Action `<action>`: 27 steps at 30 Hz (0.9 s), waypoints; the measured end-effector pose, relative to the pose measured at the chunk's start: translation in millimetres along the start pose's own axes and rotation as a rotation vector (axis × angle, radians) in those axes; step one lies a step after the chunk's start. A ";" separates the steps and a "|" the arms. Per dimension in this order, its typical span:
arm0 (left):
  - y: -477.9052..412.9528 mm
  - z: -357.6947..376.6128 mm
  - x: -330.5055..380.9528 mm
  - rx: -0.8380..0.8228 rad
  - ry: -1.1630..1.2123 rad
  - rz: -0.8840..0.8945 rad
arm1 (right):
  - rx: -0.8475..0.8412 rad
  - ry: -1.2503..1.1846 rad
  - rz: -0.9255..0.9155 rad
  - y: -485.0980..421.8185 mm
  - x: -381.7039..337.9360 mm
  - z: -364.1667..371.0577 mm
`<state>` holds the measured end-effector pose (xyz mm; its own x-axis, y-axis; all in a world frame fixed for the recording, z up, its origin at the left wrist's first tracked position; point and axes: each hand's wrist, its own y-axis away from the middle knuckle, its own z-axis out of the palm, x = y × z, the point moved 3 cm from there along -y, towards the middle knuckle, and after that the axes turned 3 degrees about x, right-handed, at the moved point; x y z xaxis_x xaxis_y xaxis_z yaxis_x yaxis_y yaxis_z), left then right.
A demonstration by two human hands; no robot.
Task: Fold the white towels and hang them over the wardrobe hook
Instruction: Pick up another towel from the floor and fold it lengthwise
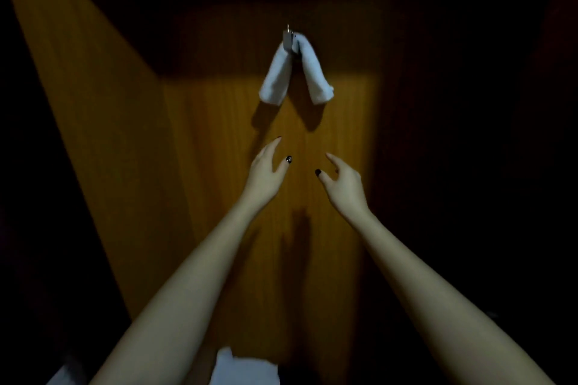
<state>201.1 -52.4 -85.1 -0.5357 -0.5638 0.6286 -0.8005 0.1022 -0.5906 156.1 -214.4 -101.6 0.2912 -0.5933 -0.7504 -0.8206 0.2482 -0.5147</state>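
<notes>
Left grip (266, 173) and right grip (342, 183) are both released, fingers loose, grasping nothing, below the towel (276, 75) at 12 o'clock and not touching it. A stray brush could tug one leg down and slide it off the small hook (288, 37), since only its narrow fold seems to rest there. The towel is white and thick, draped in two splayed legs against the wardrobe panel (219, 166). More white cloth (244, 366) lies at 6 o'clock.

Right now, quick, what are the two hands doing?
Left hand: open, holding nothing, below the white towel.
Right hand: open, holding nothing.
</notes>
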 end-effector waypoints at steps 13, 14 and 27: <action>301.1 50.5 36.6 -0.302 0.117 -0.194 | -0.046 -0.126 0.511 330.6 68.0 -70.8; 320.2 60.8 39.9 -0.345 0.130 -0.205 | -0.032 -0.113 0.563 351.8 74.8 -78.7; 496.5 181.2 93.8 -0.961 0.292 -0.191 | 0.442 0.059 1.076 539.8 129.6 -174.0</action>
<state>-197.9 -203.1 -411.1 -0.3181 -0.4313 0.8443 -0.6877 0.7180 0.1077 -334.7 -290.5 -404.5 -0.4840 0.0543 -0.8734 -0.3838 0.8838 0.2677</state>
